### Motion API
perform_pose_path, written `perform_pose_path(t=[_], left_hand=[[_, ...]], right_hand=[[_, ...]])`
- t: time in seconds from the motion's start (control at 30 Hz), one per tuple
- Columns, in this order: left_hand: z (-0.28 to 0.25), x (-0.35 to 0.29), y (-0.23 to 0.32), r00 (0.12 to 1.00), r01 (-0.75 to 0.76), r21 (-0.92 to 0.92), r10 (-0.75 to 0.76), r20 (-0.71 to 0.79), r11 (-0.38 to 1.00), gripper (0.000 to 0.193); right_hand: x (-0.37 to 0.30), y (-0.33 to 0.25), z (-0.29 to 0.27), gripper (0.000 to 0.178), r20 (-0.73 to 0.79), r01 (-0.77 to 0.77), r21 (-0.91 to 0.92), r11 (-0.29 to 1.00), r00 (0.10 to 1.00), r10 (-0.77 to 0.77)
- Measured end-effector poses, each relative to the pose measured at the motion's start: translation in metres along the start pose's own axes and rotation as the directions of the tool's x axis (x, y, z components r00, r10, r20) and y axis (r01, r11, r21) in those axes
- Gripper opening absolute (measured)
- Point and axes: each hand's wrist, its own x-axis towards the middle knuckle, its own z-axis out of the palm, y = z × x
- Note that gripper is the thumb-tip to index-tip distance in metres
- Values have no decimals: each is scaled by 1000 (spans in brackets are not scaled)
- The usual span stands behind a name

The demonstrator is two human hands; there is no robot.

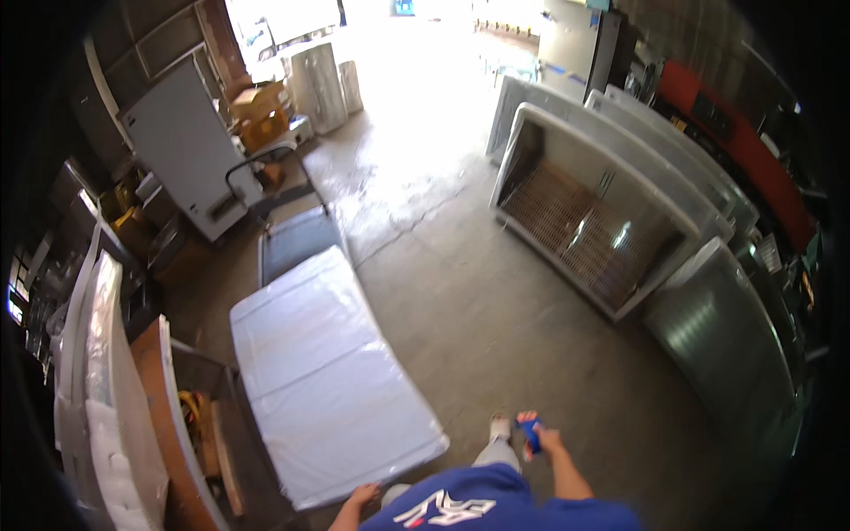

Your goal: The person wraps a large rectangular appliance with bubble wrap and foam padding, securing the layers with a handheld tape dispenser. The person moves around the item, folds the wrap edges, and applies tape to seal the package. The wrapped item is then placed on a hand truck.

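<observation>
White wrapped slab (329, 376) lies beside the left grip (364, 494), hold unclear, while the right grip (548, 439) clasps a blue item (530, 428).

Along the right edge of the concrete floor (425, 301), a pale-rimmed shell with a brown slatted panel inside (575, 221) leans back against other pale panels (642, 133), a dark glossy panel (722, 327) just beside it. A long red panel (753, 146) stands behind them. At the floor's far left corner, a tall grey cabinet (181, 142) tilts near brown boxes (258, 115) and a silvery upright bundle (314, 88). On the floor's near left edge, a plastic-wrapped white slab (115, 407) stands beside an orange-brown board (155, 372).
</observation>
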Motion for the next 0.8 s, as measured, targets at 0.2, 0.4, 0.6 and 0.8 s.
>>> perform_pose_path(t=[0.2, 0.4, 0.6, 0.8], left_hand=[[20, 45, 162, 976, 152, -138, -171, -137, 979, 43], [57, 40, 399, 935, -341, -87, 329, -134, 936, 55], [41, 104, 446, 984, -134, 173, 152, -94, 976, 61], [-45, 240, 527, 993, -116, 104, 115, 9, 988, 71]], right_hand=[[53, -9, -75, 63, -99, -259, 114, 959, 958, 270], [162, -51, -104, 64, -129, -401, 350, 847, 875, 467], [257, -164, -79, 52, -57, -210, 221, 952, 972, 228], [321, -308, -71, 47, 90, -255, 457, 852, 966, 240]])
